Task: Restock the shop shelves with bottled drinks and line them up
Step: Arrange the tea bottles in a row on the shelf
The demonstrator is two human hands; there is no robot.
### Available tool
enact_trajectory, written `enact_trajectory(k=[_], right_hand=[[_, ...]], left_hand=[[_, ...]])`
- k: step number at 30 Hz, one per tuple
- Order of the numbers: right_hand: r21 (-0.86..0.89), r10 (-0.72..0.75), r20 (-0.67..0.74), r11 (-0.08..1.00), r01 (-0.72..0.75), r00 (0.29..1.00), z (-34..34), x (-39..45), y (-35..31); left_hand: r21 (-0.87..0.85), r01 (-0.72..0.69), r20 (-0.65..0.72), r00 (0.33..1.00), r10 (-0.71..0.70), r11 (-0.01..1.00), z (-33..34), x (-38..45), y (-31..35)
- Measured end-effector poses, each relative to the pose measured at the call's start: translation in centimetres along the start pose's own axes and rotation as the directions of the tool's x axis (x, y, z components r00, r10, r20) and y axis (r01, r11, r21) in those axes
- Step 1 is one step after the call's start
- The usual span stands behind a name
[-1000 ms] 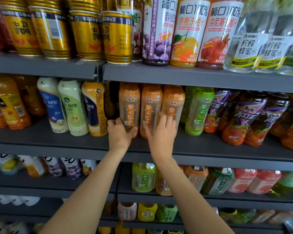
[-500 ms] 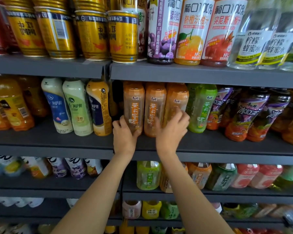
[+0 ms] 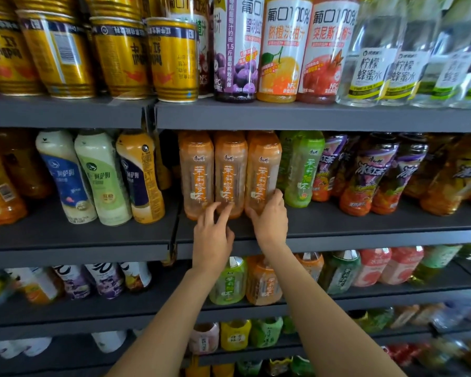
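Note:
Three orange-labelled tea bottles stand side by side at the front of the middle shelf [image 3: 337, 229]: a left one [image 3: 196, 170], a middle one [image 3: 230, 170] and a right one [image 3: 263, 167]. My right hand [image 3: 269, 219] grips the base of the right bottle, thumb on one side and fingers curled round the other. My left hand [image 3: 212, 232] reaches up with straight fingers whose tips touch the bases of the left and middle bottles.
A green tea bottle [image 3: 302, 170] stands just right of the orange ones, then purple-labelled iced-tea bottles [image 3: 367, 175]. Milk-tea bottles [image 3: 98, 175] stand left of a gap. Gold cans [image 3: 174, 58] and juice bottles [image 3: 283, 47] fill the shelf above; more bottles sit below.
My left hand has let go of the left orange bottle and shifted right to touch the bases. My right hand moved from the middle bottle to grip the right bottle.

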State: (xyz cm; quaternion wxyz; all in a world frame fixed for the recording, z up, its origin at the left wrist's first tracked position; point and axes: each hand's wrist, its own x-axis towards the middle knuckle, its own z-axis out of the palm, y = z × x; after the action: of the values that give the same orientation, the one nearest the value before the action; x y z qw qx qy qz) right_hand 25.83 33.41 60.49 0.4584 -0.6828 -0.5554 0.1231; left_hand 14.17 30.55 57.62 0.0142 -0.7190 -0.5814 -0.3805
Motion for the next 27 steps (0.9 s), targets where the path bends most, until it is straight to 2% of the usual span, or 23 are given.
enact_trajectory(k=[2,5,7,12,16,19,22,27], right_hand=[[0.080,0.000,0.004,0.997,0.000,1.000,-1.4,0.7,0.3],[0.173,0.045,-0.181,0.985,-0.013,0.982,-4.6,2.7,1.3],[0.143,0.102,-0.228,0.987,-0.071,0.968,-6.2,4.6,2.0],[-0.030,0.117,-0.126,0.992,-0.121,0.985,-5.7,8.1,3.3],[-0.010,0.091,-0.108,0.996,-0.093,0.990,-5.9,9.1,4.3],[0.017,0.015,-0.096,1.000,-0.013,0.995,-6.5,8.5,5.0],[0.002,-0.122,-0.069,0.992,0.122,0.990,-6.7,6.8,5.5],[-0.027,-0.203,0.038,0.979,0.204,0.978,-7.0,5.4,5.1]], left_hand=[[-0.018,0.021,-0.002,1.000,-0.021,1.000,-0.1,0.1,0.4],[-0.058,0.001,-0.058,0.998,-0.004,0.998,-0.5,0.6,1.4],[-0.062,-0.011,-0.090,0.996,0.005,0.998,-0.6,1.1,2.2],[-0.053,0.006,-0.146,0.989,-0.014,0.999,0.1,1.7,4.8],[-0.045,0.027,-0.180,0.983,-0.035,0.999,2.1,2.0,6.8],[-0.043,0.050,-0.184,0.981,-0.058,0.998,3.8,2.1,8.8],[-0.025,0.058,-0.145,0.988,-0.061,0.998,5.5,2.1,10.7],[-0.094,0.146,-0.081,0.985,-0.154,0.985,6.5,2.2,12.3]])
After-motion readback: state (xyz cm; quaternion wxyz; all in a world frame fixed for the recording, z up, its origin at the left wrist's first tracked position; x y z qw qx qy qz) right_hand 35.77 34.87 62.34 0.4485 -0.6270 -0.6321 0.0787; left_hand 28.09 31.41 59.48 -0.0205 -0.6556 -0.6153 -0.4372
